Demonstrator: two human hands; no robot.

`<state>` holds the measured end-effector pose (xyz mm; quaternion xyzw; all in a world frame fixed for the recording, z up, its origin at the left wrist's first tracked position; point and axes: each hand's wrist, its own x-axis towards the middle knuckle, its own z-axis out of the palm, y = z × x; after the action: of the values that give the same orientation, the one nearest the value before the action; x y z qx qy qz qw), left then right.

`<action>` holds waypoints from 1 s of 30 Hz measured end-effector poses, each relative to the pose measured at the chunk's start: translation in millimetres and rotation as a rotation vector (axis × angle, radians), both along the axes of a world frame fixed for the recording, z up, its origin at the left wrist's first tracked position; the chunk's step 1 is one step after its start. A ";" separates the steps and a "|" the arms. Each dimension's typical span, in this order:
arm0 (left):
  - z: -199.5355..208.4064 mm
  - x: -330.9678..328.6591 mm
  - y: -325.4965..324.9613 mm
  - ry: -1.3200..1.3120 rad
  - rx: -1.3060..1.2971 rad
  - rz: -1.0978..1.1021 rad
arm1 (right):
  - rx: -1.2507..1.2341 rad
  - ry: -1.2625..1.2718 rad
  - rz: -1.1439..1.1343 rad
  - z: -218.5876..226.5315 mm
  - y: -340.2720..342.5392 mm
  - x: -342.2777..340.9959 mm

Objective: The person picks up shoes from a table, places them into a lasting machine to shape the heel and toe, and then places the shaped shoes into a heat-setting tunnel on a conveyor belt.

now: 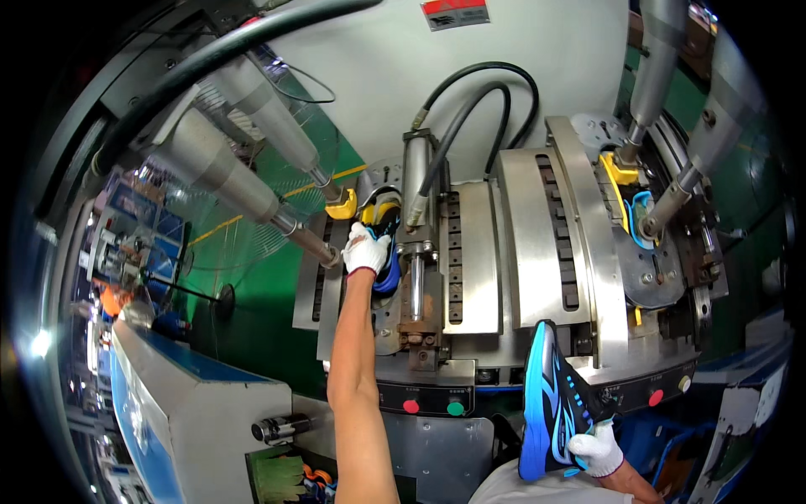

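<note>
Head view: left of the cylinder (413,168), I have my left hand (366,251) at the dark shoe (389,273), grip I cannot tell; rightward, my right hand (598,451) clamps the striped shoe (547,399). Early steel rod (312,244) movement could pinch fingers.

Rear: pale upright panel (369,84), bearing a red-and-silver plate (454,14) at its top edge. Floor (273,353): green, marked with a yellow line (217,229). On the left, a wire fan guard (256,223) is noted over the floor; near it, a dark round stand base (225,301). Further left, blue shelving (166,235), contents indistinct, and a bright lamp (41,342). Lower left: white-and-blue cabinet (222,424), a black cylindrical fitting (273,429) just beside it. Below the fitting: green sheet material (279,479), with orange and blue pieces (319,483) alongside, type undetermined.
</note>
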<state>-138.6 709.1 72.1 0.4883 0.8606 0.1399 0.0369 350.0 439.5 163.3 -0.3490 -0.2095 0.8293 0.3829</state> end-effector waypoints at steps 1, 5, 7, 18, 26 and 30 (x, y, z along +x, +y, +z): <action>20.9 3.0 -2.9 0.004 -0.011 0.002 | 0.026 -0.020 -0.018 0.3 3.5 -5.5; 73.4 -4.7 -78.2 -0.008 0.219 0.003 | 0.123 -0.195 -0.013 -3.6 9.8 -28.7; 100.0 12.7 -136.4 -0.101 0.401 0.006 | 0.083 -0.184 0.016 3.4 15.3 -40.8; -2.8 137.5 -516.3 -0.535 0.444 0.811 | 0.191 -0.225 0.195 -31.6 206.9 -380.8; -150.1 296.7 -616.8 -0.420 0.104 1.243 | 1.216 -1.604 0.277 -180.1 335.5 -454.1; -184.7 344.9 -638.4 -0.157 -0.072 1.223 | 1.212 -1.657 0.443 -175.1 275.4 -507.7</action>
<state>206.3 70.6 -112.6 -0.1070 0.9836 0.1423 0.0297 -157.7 714.9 -11.8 -0.5111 -0.8453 0.1390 0.0701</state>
